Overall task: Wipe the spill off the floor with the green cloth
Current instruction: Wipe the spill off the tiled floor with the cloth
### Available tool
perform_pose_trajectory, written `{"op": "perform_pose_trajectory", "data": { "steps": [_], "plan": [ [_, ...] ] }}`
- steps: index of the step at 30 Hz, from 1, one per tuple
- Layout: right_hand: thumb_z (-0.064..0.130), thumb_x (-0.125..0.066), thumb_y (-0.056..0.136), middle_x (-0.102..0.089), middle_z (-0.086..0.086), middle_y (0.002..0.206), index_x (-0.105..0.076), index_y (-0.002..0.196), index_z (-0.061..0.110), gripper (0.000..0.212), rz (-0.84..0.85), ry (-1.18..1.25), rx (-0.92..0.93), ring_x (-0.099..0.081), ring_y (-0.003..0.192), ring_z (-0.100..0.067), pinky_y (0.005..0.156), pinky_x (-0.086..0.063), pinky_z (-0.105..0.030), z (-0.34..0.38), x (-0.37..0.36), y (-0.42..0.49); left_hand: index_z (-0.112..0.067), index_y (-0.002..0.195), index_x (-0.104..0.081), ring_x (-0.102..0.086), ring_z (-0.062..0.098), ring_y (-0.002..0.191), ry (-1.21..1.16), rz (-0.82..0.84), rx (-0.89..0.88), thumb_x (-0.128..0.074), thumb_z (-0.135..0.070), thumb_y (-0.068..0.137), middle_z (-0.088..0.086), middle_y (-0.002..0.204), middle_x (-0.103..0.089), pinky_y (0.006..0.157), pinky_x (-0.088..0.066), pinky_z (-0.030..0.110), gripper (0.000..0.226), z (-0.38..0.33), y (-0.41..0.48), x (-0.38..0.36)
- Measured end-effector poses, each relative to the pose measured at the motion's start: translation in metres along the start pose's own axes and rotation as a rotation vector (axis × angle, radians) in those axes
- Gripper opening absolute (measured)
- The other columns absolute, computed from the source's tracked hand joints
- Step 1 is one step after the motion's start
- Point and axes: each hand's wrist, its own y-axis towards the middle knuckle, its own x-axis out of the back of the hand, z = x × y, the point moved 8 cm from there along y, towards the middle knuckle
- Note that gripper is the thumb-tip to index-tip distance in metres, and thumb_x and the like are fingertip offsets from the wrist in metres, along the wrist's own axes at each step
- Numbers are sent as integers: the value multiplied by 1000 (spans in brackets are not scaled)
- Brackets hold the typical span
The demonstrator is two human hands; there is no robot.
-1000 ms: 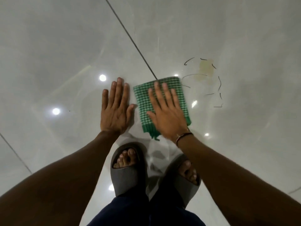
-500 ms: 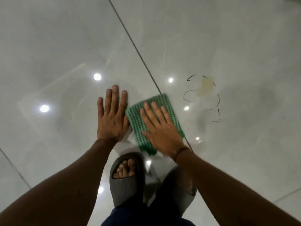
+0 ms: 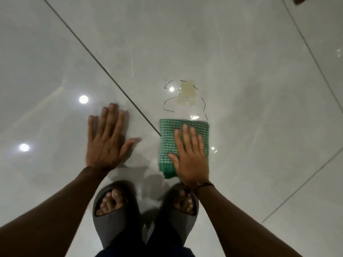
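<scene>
A folded green checked cloth lies flat on the glossy pale floor tiles. My right hand presses on it with the palm down and the fingers spread. Just beyond the cloth's far edge is a yellowish spill, ringed by short dark pen marks and small wet glints. My left hand rests flat on the bare tile to the left of the cloth, fingers apart, holding nothing.
My two feet in grey slides stand close behind the hands. A dark grout line runs diagonally from the top left to the cloth. Other grout lines cross at the right. Ceiling lights reflect off the tiles.
My right hand has slid the cloth to the right across the grout line, and it now lies just below the spill. My left hand stayed flat on the floor.
</scene>
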Motion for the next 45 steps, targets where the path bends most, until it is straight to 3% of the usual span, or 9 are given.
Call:
{"op": "perform_pose_trajectory", "data": {
  "steps": [3,7,13,16,20,24,29,37,45],
  "plan": [
    [63,-15,114,4,-14,187,5,178,19,79,13,42,-253,-1,174,-40,140,-13,-61,-52,2,-39,-5,180,-11,-11,38,177,-20,-64,8,-21,-76,110,20,189,-10,143,-9,61,99,-38,35,3],
    [59,-17,116,-8,-22,186,-10,178,9,80,-169,122,-618,-11,172,-45,137,-21,-66,-86,20,7,-6,180,-5,-4,35,178,23,-119,13,-27,-81,107,17,190,-2,144,-8,59,107,-46,44,-11],
    [63,-18,115,4,-10,188,1,179,23,78,-68,57,-146,4,174,-38,142,-3,-59,-37,5,4,-5,180,-12,-11,38,177,43,-103,38,-32,-79,107,19,189,-10,142,-13,61,106,-42,47,-2],
    [65,-18,114,7,-8,188,7,178,26,80,-29,91,-265,3,174,-38,140,-12,-63,-67,4,-39,-6,180,-8,-6,34,178,29,-83,48,-28,-80,106,16,190,-5,143,-12,60,106,-42,43,-5],
    [62,-23,114,-10,-20,186,-4,179,17,81,-198,77,-501,-12,171,-49,137,-16,-69,-94,32,39,-9,181,-2,0,30,179,32,-97,46,-26,-80,105,12,191,1,144,-7,56,106,-38,44,-14],
    [60,-28,115,0,-17,187,-7,179,20,78,-126,27,-195,-1,173,-46,140,2,-63,-40,26,56,-7,180,-7,-4,32,178,15,-77,38,-23,-78,107,14,191,-3,143,-11,59,103,-41,47,-5],
    [60,-15,116,0,-7,188,-6,179,29,71,-6,9,-38,-2,175,-36,138,-18,-61,-65,21,5,-8,180,-7,-1,31,178,-13,-80,60,-20,-72,108,12,191,0,143,-9,58,97,-41,43,-8],
    [56,-30,114,-9,-19,186,-12,178,12,79,-191,-7,-80,-10,173,-44,141,-10,-62,-18,68,162,-6,180,-13,-8,33,178,-2,-146,38,-28,-58,111,15,190,-7,143,-10,59,87,-42,45,-6],
    [60,-33,112,-4,-11,188,-9,178,12,85,-34,58,-97,-2,175,-34,140,-15,-63,-57,52,88,-6,180,-13,-7,33,178,-36,-139,33,-25,-54,113,15,190,-6,143,-9,58,83,-38,45,-9]
  ]
}}
